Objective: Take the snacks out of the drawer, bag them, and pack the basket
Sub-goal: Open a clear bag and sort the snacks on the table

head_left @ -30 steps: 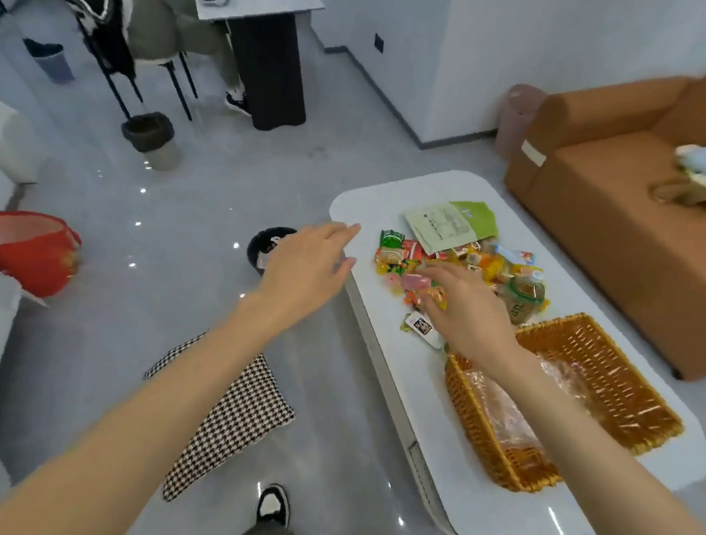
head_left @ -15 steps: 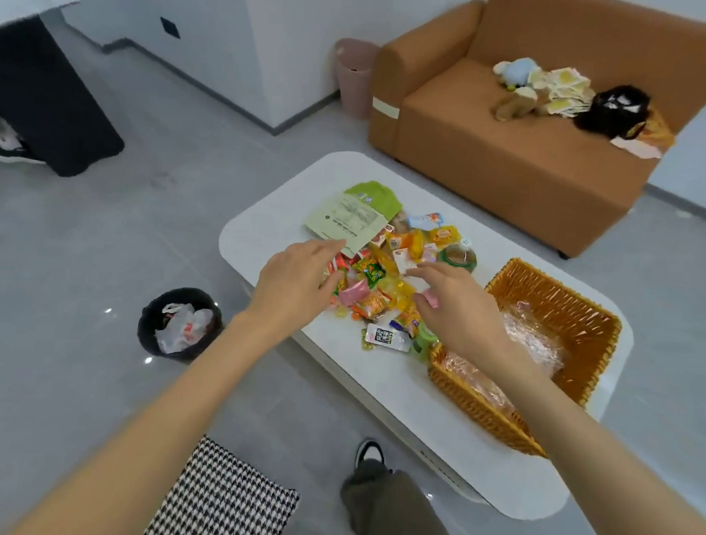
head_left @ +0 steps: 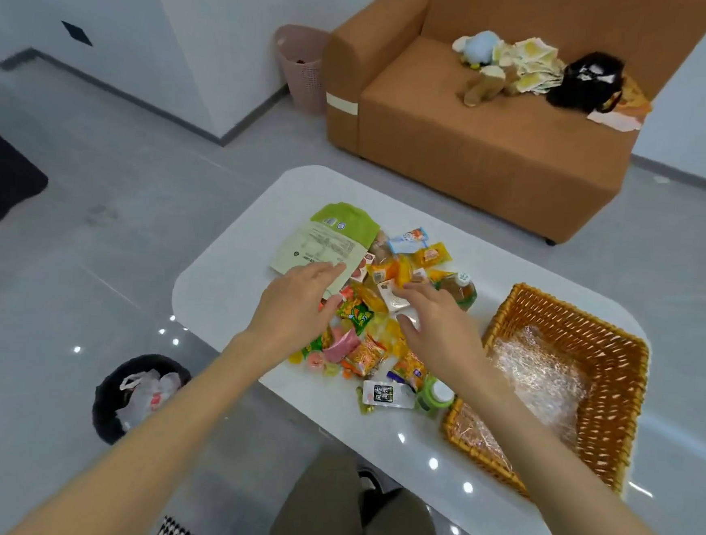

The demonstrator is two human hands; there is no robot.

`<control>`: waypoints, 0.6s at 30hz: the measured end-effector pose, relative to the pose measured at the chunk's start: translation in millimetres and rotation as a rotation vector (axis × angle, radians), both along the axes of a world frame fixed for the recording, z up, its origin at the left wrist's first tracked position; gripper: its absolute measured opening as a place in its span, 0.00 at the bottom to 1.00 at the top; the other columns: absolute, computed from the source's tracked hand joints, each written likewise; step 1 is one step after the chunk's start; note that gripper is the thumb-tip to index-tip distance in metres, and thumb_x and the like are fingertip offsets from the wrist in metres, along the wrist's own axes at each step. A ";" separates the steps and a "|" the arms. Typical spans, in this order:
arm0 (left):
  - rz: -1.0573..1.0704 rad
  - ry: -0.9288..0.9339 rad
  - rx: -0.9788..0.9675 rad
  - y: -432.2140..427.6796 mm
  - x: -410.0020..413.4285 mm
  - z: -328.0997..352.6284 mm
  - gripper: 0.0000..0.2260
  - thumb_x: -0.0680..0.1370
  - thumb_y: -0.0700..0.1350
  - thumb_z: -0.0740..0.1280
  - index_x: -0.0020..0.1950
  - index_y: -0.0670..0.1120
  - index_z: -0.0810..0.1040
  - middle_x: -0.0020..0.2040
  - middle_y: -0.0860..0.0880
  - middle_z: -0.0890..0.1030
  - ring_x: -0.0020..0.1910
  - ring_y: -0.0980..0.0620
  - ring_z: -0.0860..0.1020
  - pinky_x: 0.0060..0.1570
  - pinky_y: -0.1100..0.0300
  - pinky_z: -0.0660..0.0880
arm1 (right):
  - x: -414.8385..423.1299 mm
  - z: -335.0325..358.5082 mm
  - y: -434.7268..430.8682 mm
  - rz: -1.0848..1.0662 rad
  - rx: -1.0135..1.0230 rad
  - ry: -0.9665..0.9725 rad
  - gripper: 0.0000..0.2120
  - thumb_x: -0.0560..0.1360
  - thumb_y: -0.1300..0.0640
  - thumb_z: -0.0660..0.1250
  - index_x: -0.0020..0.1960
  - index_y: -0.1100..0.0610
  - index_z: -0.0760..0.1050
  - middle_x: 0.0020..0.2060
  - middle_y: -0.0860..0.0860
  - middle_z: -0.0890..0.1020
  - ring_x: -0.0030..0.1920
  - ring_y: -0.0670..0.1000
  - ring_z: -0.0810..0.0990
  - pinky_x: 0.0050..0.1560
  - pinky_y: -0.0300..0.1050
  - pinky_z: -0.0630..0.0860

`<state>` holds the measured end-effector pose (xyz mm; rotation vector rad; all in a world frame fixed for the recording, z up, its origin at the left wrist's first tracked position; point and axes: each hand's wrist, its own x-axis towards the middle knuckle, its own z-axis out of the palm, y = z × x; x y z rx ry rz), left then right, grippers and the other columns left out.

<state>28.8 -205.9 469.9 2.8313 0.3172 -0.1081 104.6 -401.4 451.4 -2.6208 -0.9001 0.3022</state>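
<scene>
A pile of small colourful snack packets [head_left: 369,332] lies on the white coffee table [head_left: 231,295]. A large green and cream pouch [head_left: 327,244] sits at the pile's far left. My left hand [head_left: 297,305] reaches over the pile's left side, fingers relaxed, fingertips at the pouch's edge. My right hand [head_left: 435,328] hovers over the pile's right side, fingers extended toward a white packet [head_left: 391,297]. A wicker basket [head_left: 614,355] lined with clear plastic bags [head_left: 545,375] stands to the right. A small bottle [head_left: 459,290] lies near the basket.
An orange sofa [head_left: 478,150] with soft toys stands behind the table. A pink bin [head_left: 301,65] sits beside the sofa. A black waste bin [head_left: 134,393] is on the floor at left. A green-capped bottle [head_left: 436,396] lies by the basket's near corner.
The view has swung right and closer to the table. Both hands have moved further over the snack pile, the left reaching the green pouch's edge.
</scene>
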 end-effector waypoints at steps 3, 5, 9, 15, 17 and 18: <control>-0.052 0.022 -0.010 17.2 19.1 -10.2 0.22 0.82 0.51 0.58 0.77 0.52 0.61 0.75 0.52 0.65 0.72 0.51 0.64 0.65 0.55 0.65 | 6.9 -10.0 15.2 -0.033 -0.010 0.006 0.20 0.80 0.55 0.61 0.71 0.52 0.69 0.70 0.48 0.71 0.66 0.54 0.70 0.58 0.52 0.75; -0.095 0.023 -0.006 28.8 31.0 -17.9 0.22 0.82 0.51 0.57 0.77 0.52 0.61 0.75 0.52 0.65 0.72 0.51 0.64 0.66 0.55 0.65 | 7.8 -18.6 25.8 -0.069 -0.016 0.006 0.20 0.80 0.55 0.61 0.71 0.51 0.69 0.70 0.48 0.71 0.67 0.54 0.70 0.58 0.52 0.75; -0.186 0.019 -0.012 59.0 50.0 -39.4 0.22 0.82 0.51 0.58 0.76 0.51 0.62 0.74 0.51 0.67 0.72 0.50 0.65 0.66 0.55 0.65 | -1.8 -41.8 55.5 -0.157 -0.032 0.015 0.20 0.80 0.55 0.61 0.71 0.50 0.69 0.69 0.46 0.71 0.65 0.53 0.71 0.57 0.50 0.74; -0.299 0.021 -0.058 111.8 58.7 -87.1 0.21 0.82 0.50 0.58 0.76 0.53 0.62 0.73 0.51 0.68 0.70 0.50 0.67 0.62 0.55 0.67 | -23.1 -89.4 108.3 -0.300 -0.039 0.061 0.19 0.79 0.53 0.62 0.70 0.51 0.71 0.68 0.47 0.73 0.66 0.54 0.72 0.56 0.52 0.76; -0.335 0.018 -0.070 123.1 55.8 -109.2 0.22 0.82 0.50 0.59 0.76 0.53 0.62 0.73 0.51 0.69 0.70 0.49 0.67 0.62 0.54 0.68 | -27.4 -108.4 123.0 -0.343 -0.039 0.051 0.19 0.80 0.52 0.61 0.70 0.50 0.71 0.68 0.46 0.73 0.66 0.54 0.71 0.53 0.51 0.76; -0.346 0.016 -0.079 127.6 54.2 -122.0 0.22 0.82 0.50 0.59 0.76 0.52 0.62 0.72 0.51 0.69 0.70 0.49 0.67 0.62 0.53 0.68 | -28.5 -119.6 129.5 -0.364 -0.037 0.041 0.19 0.80 0.52 0.61 0.70 0.50 0.71 0.68 0.46 0.72 0.66 0.53 0.71 0.53 0.51 0.76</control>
